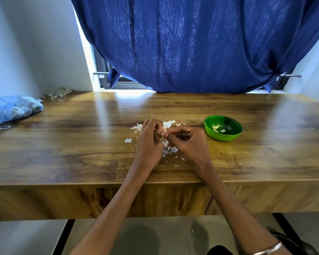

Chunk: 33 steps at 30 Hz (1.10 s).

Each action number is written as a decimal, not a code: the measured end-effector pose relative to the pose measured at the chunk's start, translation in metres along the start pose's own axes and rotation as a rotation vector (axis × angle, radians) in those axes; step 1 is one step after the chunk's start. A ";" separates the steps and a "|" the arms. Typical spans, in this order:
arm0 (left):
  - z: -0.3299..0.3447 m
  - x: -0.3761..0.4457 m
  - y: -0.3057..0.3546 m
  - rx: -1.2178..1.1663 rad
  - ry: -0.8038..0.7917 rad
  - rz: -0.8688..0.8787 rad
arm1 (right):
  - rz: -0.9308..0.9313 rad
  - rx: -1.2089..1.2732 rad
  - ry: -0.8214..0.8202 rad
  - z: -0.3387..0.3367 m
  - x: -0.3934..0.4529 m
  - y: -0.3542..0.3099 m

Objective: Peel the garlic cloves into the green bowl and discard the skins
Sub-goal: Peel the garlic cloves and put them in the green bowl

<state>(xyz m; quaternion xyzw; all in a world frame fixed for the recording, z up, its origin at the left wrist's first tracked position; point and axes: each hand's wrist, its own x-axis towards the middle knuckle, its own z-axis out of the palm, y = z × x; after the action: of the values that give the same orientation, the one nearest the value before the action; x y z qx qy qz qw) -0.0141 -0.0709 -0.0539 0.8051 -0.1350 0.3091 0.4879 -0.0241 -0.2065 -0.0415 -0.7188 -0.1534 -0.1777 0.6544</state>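
Both forearms are reaching up from the bottom of the frame, and I am pinching a garlic clove (164,130) at the centre between my left hand (149,138) and my right hand (187,139), fingers curled tight on it, working at its skin. Papery white skins (168,150) are lying in dry, curled flakes on the glossy wooden table (81,144) under my hands. Judging by the few smooth pale cloves sitting in the round green plastic bowl (234,138) just right of centre, I am partway through; next I am needing to strip this clove clean and drop it in there.
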 end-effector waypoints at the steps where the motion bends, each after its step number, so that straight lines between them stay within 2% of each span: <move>1: 0.000 0.000 -0.001 -0.014 -0.011 -0.009 | 0.030 0.018 0.022 0.000 0.000 0.000; 4: -0.001 0.000 -0.003 -0.046 -0.032 -0.044 | 0.127 0.108 0.061 -0.002 0.002 0.000; 9: -0.004 -0.001 0.004 -0.045 0.025 -0.083 | 0.220 0.165 0.005 -0.003 0.003 0.002; 17: -0.009 -0.003 0.011 -0.026 0.073 0.010 | 0.211 0.116 -0.056 -0.003 0.001 0.002; 22: -0.010 -0.003 0.013 -0.076 0.124 -0.015 | 0.187 0.091 -0.072 -0.003 0.001 0.003; 26: -0.012 -0.002 0.013 -0.143 0.145 -0.099 | 0.182 0.068 -0.106 -0.002 0.001 0.002; 29: -0.015 -0.001 0.013 -0.217 0.103 -0.174 | 0.177 0.054 -0.128 -0.002 0.000 0.002; 33: -0.018 -0.001 0.015 -0.523 0.022 -0.461 | 0.222 0.053 -0.180 -0.001 0.000 -0.001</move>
<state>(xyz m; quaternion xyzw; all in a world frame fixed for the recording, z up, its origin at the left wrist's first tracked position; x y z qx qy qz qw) -0.0294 -0.0628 -0.0376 0.6587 -0.0189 0.1545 0.7362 -0.0250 -0.2077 -0.0405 -0.7268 -0.1357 -0.0352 0.6724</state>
